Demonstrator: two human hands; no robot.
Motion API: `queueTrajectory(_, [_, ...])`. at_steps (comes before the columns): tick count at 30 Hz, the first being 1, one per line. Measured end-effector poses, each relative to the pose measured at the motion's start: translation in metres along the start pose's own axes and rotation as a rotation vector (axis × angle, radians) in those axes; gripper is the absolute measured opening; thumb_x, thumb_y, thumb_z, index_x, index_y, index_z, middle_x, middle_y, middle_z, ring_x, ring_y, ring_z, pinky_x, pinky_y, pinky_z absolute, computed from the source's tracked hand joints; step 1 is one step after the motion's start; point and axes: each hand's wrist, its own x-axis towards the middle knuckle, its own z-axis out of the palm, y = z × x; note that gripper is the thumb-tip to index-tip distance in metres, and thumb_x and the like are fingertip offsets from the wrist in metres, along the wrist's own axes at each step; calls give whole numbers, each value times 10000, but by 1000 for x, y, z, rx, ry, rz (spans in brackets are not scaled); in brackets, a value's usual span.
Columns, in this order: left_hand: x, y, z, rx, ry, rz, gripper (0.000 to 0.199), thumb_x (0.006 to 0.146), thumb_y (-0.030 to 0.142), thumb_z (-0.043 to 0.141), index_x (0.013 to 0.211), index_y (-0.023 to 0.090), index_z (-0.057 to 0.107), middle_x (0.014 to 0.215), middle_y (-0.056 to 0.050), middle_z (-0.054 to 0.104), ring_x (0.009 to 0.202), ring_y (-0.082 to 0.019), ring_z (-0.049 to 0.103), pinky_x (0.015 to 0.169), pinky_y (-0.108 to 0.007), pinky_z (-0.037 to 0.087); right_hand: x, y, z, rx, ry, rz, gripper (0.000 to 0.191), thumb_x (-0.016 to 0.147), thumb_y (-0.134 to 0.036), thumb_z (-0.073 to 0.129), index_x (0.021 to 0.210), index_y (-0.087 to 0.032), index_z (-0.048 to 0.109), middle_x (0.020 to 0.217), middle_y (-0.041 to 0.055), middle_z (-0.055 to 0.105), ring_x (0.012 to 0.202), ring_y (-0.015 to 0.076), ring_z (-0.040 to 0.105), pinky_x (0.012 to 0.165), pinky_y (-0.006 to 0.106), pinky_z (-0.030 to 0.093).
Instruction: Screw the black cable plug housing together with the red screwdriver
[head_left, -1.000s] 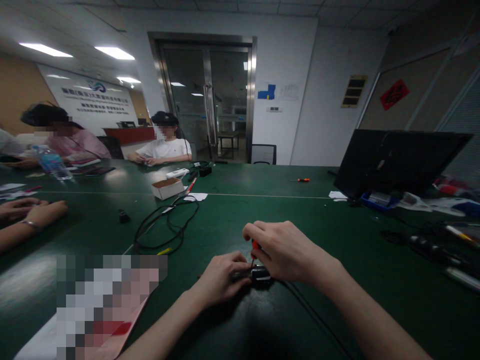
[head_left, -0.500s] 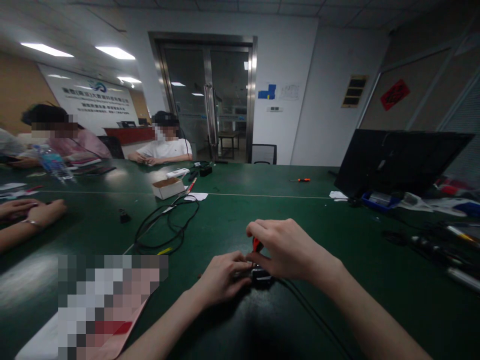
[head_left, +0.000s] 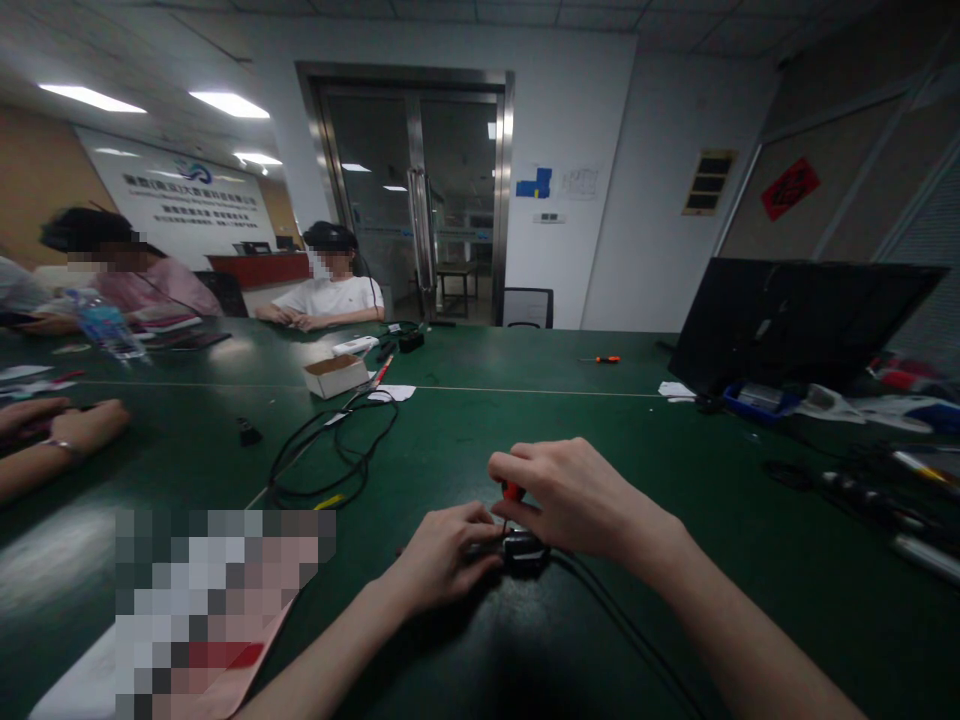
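Observation:
My right hand (head_left: 574,495) is closed around the red handle of a small screwdriver (head_left: 512,491), held upright. Its thin shaft points down at the left edge of a small black device (head_left: 523,553) with a shiny top. On the device's left side, my left hand (head_left: 450,550) has its fingers closed on it, or on a thin part beside it; the exact contact is hidden under the fingers. From the device's right side a black cable (head_left: 619,610) runs toward the table's near edge. I cannot make out what the screwdriver's tip touches.
Coiled black cable (head_left: 281,480) lies left of my hands, near a small cardboard box (head_left: 336,378) and a black clip (head_left: 247,432). Another screwdriver (head_left: 606,360) lies farther back. A dark monitor (head_left: 795,320) and tools stand right. Other people sit at the left.
My right fingertips have shifted slightly left and the screwdriver handle has turned or tilted a little. My left hand and the device have stayed almost in place.

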Motion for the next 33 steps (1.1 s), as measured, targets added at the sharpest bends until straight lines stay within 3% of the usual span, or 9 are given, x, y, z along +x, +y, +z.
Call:
queueTrajectory(5, [-1, 0, -1, 8, -9, -5, 211, 916, 309, 611, 1096, 269, 715, 1123, -49, 640, 936, -226, 634, 808, -298, 499, 0, 0, 0, -47, -20, 59, 246, 921, -411, 640, 844, -185, 580, 748, -1, 638, 592, 119, 504, 523, 275, 194])
queueTrajectory(10, [-1, 0, -1, -22, -5, 9, 192, 927, 306, 598, 1062, 262, 727, 1086, -44, 646, 927, -216, 635, 837, -290, 491, -2, 0, -4, 99, -37, 20, 135, 877, -268, 612, 958, -178, 554, 899, 20, 655, 696, 135, 548, 555, 266, 274])
queueTrajectory(15, [0, 0, 0, -33, -2, 11, 201, 919, 288, 604, 1076, 259, 726, 1074, -44, 648, 927, -218, 636, 822, -284, 492, -3, -1, -5, 118, -75, 26, 173, 838, -157, 558, 1009, -170, 534, 938, 32, 660, 695, 138, 554, 554, 270, 279])
queueTrajectory(23, [-1, 1, -1, -26, 2, 0, 183, 912, 278, 612, 1050, 252, 730, 1051, -36, 652, 895, -206, 637, 797, -279, 492, -1, 0, -1, 15, -16, 17, 69, 922, -233, 582, 970, -194, 552, 858, 6, 658, 632, 125, 533, 531, 266, 225])
queueTrajectory(28, [0, 1, -2, -15, -18, -6, 222, 913, 287, 611, 1105, 265, 721, 1118, -48, 648, 947, -224, 637, 837, -306, 496, -1, 1, 1, -74, -7, 73, 242, 909, -397, 647, 873, -178, 551, 736, 7, 649, 581, 137, 531, 518, 282, 194])
queueTrajectory(33, [0, 0, -2, -33, -6, 1, 193, 918, 294, 604, 1059, 266, 733, 1088, -41, 651, 928, -214, 638, 837, -293, 494, -2, -1, -3, 26, -15, 44, 173, 861, -266, 625, 977, -160, 551, 917, 43, 658, 692, 155, 570, 532, 278, 258])
